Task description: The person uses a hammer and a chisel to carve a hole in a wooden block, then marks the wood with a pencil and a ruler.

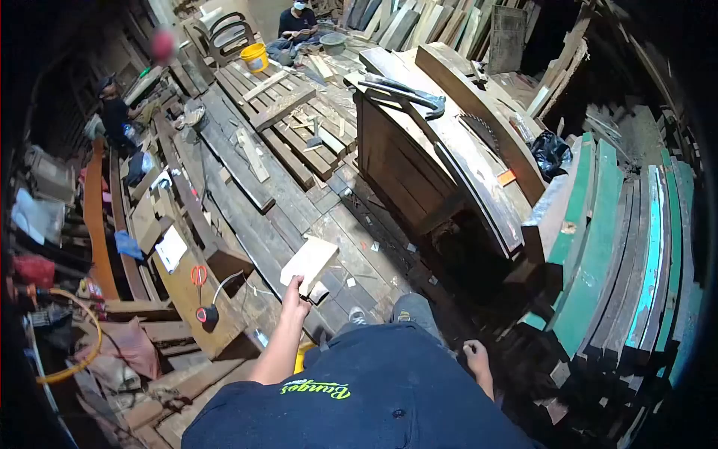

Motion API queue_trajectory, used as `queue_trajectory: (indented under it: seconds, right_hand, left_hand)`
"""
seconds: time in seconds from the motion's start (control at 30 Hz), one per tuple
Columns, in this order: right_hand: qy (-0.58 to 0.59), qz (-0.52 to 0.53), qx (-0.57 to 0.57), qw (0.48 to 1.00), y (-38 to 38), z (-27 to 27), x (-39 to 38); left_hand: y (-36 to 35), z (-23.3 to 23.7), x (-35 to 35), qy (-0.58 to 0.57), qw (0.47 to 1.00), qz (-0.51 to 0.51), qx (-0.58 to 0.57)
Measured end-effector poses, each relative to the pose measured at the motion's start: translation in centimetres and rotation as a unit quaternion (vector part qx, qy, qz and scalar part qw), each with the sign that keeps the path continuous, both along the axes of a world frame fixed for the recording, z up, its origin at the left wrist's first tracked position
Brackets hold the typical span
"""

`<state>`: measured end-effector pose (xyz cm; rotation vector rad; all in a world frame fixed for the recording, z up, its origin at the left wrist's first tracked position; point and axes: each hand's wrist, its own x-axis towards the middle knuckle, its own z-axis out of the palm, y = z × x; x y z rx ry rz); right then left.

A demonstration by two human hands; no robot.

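From my remote seat I look down through the head camera at a wood workshop. Near the top, a yellow bucket (255, 57) stands upright by a slatted timber frame (280, 112); I cannot make out what is inside it. To its right, a grey basin (333, 43) sits beside a seated person (299, 24), its contents too small to tell. A second, lighter basin (194, 117) lies farther left, holding something unclear. On the right, a crumpled black plastic bag (552, 153) rests behind a large curved wooden piece (407, 153), whose upper surface carries a dark-headed tool (404, 93).

In the middle, the left forearm reaches forward from the body. The left hand (295, 294) has its grip on the near edge of a pale wood block (310, 260), which is held out ahead of the body, over the plank floor (357, 243). The right hand (476, 356) hangs low by the right side, its fingers curled in; I cannot tell whether that grip is clenched or has something in it.

Left of the block, orange-handled scissors (198, 275) and a tape measure (207, 315) lie on a wooden bench (182, 298), near white paper (171, 249).
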<state>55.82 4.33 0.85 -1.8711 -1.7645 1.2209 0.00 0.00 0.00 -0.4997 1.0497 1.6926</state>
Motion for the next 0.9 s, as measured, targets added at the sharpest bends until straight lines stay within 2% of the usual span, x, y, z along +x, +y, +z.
queue_trajectory:
  seconds: [0.03, 0.07, 0.1, 0.13, 0.17, 0.2, 0.23, 0.27, 0.3, 0.33, 0.37, 0.43, 0.5, 0.57, 0.6, 0.63, 0.67, 0.73, 0.77, 0.83, 0.87, 0.9]
  right_hand:
    - [0.001, -0.026, 0.015, 1.0, 1.1, 2.9, -1.6]
    - [0.033, -0.003, 0.073, 0.997, 2.1, 4.4, -2.4]
    - [0.063, -0.02, 0.028, 0.997, 3.5, 4.7, -11.1]
    - [0.078, -0.029, 0.01, 0.996, 7.1, 5.8, -13.3]
    - [0.118, -0.006, 0.06, 0.991, 9.2, 7.2, -15.5]
    - [0.107, 0.002, 0.029, 0.994, 12.1, 9.1, -17.9]
    - [0.192, -0.017, -0.011, 0.981, 14.4, 9.1, -20.4]
    - [0.186, 0.026, 0.055, 0.981, 16.2, 9.6, -23.2]
    - [0.226, 0.018, 0.057, 0.972, 18.3, 10.1, -25.7]
    - [0.174, 0.017, 0.08, 0.981, 20.4, 12.5, -28.2]
    - [0.096, 0.087, 0.228, 0.965, 22.5, 13.6, -30.1]
    - [0.078, 0.106, 0.302, 0.944, 26.8, 16.2, -33.4]
    - [0.102, 0.124, 0.344, 0.925, 30.9, 18.6, -36.3]
    - [0.095, 0.16, 0.364, 0.912, 34.6, 20.9, -38.4]
    - [0.082, 0.175, 0.376, 0.906, 36.7, 21.3, -38.9]
    - [0.069, 0.192, 0.382, 0.901, 38.4, 21.6, -39.4]
    - [0.043, 0.198, 0.384, 0.901, 40.0, 21.6, -39.8]
    - [0.081, 0.208, 0.302, 0.927, 42.4, 22.7, -40.0]
    - [0.105, 0.202, 0.255, 0.94, 43.2, 23.0, -40.1]
    - [0.135, 0.163, 0.248, 0.946, 44.7, 22.9, -40.0]
    - [0.141, 0.15, 0.239, 0.949, 45.2, 23.0, -39.7]
    - [0.145, 0.137, 0.228, 0.953, 45.6, 23.1, -39.4]
  left_hand:
    - [0.9, 0.9, 0.7, 0.025, 0.999, -0.02, 0.014]
    - [1.6, -0.8, 0.8, 0.036, 0.999, -0.032, 0.002]
    - [2.6, 2.8, -6.0, 0.104, 0.991, -0.068, -0.051]
    - [6.4, 3.4, -6.0, 0.152, 0.984, -0.087, -0.034]
    - [8.3, 3.9, -5.1, 0.19, 0.975, -0.106, -0.036]
    - [11.3, 5.0, -4.6, 0.189, 0.972, -0.142, -0.008]
    - [14.2, 6.4, -4.6, 0.194, 0.965, -0.177, 0.018]
    - [16.4, 7.4, -4.1, 0.241, 0.948, -0.207, -0.006]
    - [19.2, 8.7, -3.8, 0.229, 0.944, -0.234, 0.032]
    - [22.0, 11.0, -3.2, 0.219, 0.937, -0.27, 0.041]
    - [24.3, 11.2, -3.2, 0.269, 0.919, -0.282, 0.051]
    - [29.0, 15.9, -3.6, 0.463, 0.802, -0.377, 0.031]
    - [33.1, 17.5, -4.9, 0.636, 0.656, -0.392, 0.103]
    - [36.7, 22.8, -5.4, 0.71, 0.539, -0.437, 0.118]
    - [38.9, 22.1, -6.0, 0.742, 0.497, -0.405, 0.195]
    - [40.7, 22.8, -6.6, 0.761, 0.446, -0.423, 0.207]
    - [42.3, 23.5, -7.0, 0.767, 0.415, -0.431, 0.232]
    - [44.9, 25.7, -7.1, 0.771, 0.367, -0.458, 0.248]
    - [45.9, 25.9, -7.2, 0.768, 0.368, -0.461, 0.249]
    - [48.5, 26.2, -7.5, 0.754, 0.33, -0.484, 0.296]
    - [49.5, 26.0, -7.7, 0.771, 0.318, -0.437, 0.335]
    - [50.7, 26.4, -7.9, 0.741, 0.327, -0.463, 0.36]
